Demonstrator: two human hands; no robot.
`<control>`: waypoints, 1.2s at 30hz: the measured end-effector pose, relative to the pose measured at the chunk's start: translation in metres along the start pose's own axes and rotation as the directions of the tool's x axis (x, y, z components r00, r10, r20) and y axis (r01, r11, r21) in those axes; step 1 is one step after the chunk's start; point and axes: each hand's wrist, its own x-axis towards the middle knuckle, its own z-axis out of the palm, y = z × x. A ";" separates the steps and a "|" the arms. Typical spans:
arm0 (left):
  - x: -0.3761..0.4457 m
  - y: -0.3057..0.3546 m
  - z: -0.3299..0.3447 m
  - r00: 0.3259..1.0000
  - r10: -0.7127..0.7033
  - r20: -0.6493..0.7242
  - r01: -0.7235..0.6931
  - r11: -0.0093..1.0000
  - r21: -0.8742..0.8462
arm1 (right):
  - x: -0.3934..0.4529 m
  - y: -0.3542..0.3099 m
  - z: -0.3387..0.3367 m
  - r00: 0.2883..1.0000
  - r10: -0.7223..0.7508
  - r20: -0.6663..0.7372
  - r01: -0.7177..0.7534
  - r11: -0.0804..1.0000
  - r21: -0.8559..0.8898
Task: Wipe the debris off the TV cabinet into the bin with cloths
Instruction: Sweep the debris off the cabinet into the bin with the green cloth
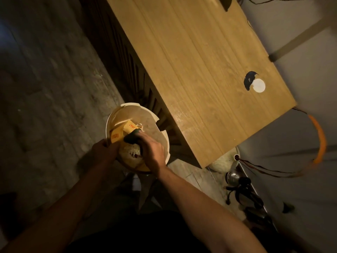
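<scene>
The wooden TV cabinet runs diagonally across the upper middle, its top bare apart from a cable hole with a white disc. A cream round bin with a chipped rim stands on the floor at the cabinet's near corner. Inside it lie yellow cardboard packets and pale crumpled debris. My right hand is over the bin's mouth, shut on a dark green cloth. My left hand grips the bin's left rim.
Grey tiled floor spreads to the left. Right of the cabinet, thin cables and an orange cord hang along the grey wall. A pale rounded object and dark metal items sit on the floor below the cabinet's end.
</scene>
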 end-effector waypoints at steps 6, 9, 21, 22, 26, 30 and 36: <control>-0.011 -0.007 0.003 0.999 0.017 -0.038 -0.017 1.000 -0.012 | 0.010 -0.015 -0.027 0.986 0.040 -0.164 -0.040 0.999 0.001; -0.018 -0.010 0.003 1.000 0.012 -0.029 -0.012 1.000 0.025 | 0.012 -0.024 -0.053 0.957 0.094 -0.275 -0.070 0.993 0.098; -0.048 -0.019 0.038 0.999 0.044 -0.024 -0.042 0.996 0.076 | 0.048 0.035 -0.263 0.731 0.356 -0.582 -0.130 0.910 0.393; -0.050 -0.021 0.043 0.999 0.042 -0.030 -0.040 0.998 0.052 | 0.050 0.050 -0.289 0.713 0.340 -0.613 -0.147 0.927 0.344; -0.053 -0.026 0.064 0.998 -0.008 -0.066 0.007 1.000 -0.017 | 0.054 0.118 -0.385 0.674 0.290 -0.680 -0.282 0.951 0.126; -0.058 -0.036 0.080 0.993 -0.009 -0.114 -0.003 0.994 -0.107 | 0.063 0.182 -0.459 0.654 0.265 -0.708 -0.405 0.914 -0.031; -0.064 -0.053 0.095 0.983 0.064 -0.172 -0.082 0.992 -0.101 | 0.074 0.231 -0.481 0.735 0.269 -0.622 -0.489 0.846 -0.212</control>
